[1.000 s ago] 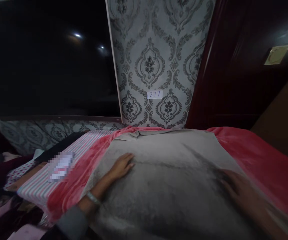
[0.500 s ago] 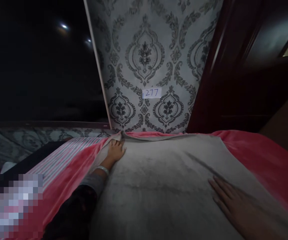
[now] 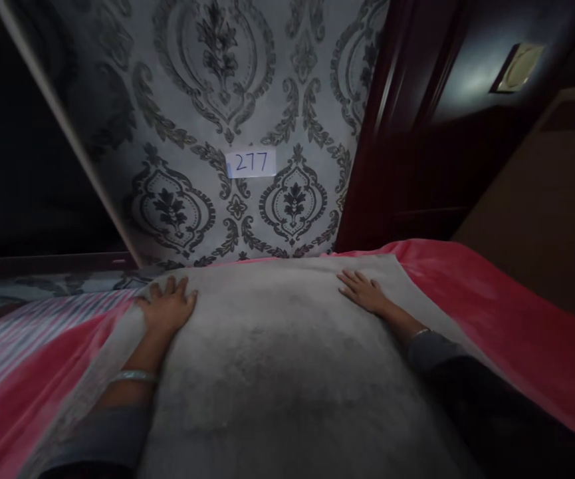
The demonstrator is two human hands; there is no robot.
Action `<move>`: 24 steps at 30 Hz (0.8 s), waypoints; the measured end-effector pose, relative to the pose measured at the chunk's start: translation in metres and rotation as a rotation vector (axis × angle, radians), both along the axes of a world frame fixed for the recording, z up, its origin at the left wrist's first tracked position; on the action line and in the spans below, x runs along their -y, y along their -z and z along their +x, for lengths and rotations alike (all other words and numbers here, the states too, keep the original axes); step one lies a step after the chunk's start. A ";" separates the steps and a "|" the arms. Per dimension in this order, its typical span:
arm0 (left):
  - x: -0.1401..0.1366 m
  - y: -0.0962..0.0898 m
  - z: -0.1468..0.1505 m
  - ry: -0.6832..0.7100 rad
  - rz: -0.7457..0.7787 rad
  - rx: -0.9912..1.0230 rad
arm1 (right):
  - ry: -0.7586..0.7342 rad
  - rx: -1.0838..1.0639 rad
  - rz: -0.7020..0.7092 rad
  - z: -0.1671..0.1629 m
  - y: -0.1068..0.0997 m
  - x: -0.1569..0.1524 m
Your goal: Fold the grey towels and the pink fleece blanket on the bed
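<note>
A grey plush cloth [image 3: 277,346] lies spread out in front of me, over a red blanket [image 3: 496,299] that shows on both sides. My left hand [image 3: 167,306] rests flat on the cloth near its far left corner, fingers spread. Near the far right part of the same cloth, my right hand [image 3: 361,291] lies flat too, its fingers stretched out. Neither hand grips anything. The cloth's far edge looks fairly straight, with faint darker creases across its middle.
Under the red blanket at left is a striped sheet [image 3: 42,326]. Behind stands a patterned wall with a paper label [image 3: 251,163] reading 277. A large dark screen [image 3: 28,166] is at left. A dark red wooden panel [image 3: 417,146] and a brown board [image 3: 556,199] are at right.
My right hand has moved forward from the near right to the far right of the cloth. The far left corner, folded up before, now lies flatter under my left hand. The view has moved closer.
</note>
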State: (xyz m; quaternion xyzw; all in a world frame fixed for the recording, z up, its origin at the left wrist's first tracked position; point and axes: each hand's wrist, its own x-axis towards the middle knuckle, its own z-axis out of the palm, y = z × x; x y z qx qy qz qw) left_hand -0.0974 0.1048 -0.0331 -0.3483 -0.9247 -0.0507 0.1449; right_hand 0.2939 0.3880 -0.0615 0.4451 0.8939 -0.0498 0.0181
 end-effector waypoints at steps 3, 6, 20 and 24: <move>-0.002 -0.003 -0.003 0.009 -0.023 0.038 | 0.112 0.003 0.042 0.019 0.003 -0.036; -0.003 -0.003 -0.006 0.024 -0.015 0.034 | 0.314 -0.044 0.053 0.048 0.002 -0.061; -0.007 -0.007 0.000 -0.009 -0.078 0.013 | 0.634 -0.318 0.202 0.070 -0.030 -0.118; -0.008 -0.005 -0.003 -0.028 -0.070 0.035 | 0.542 -0.273 0.199 0.070 -0.014 -0.122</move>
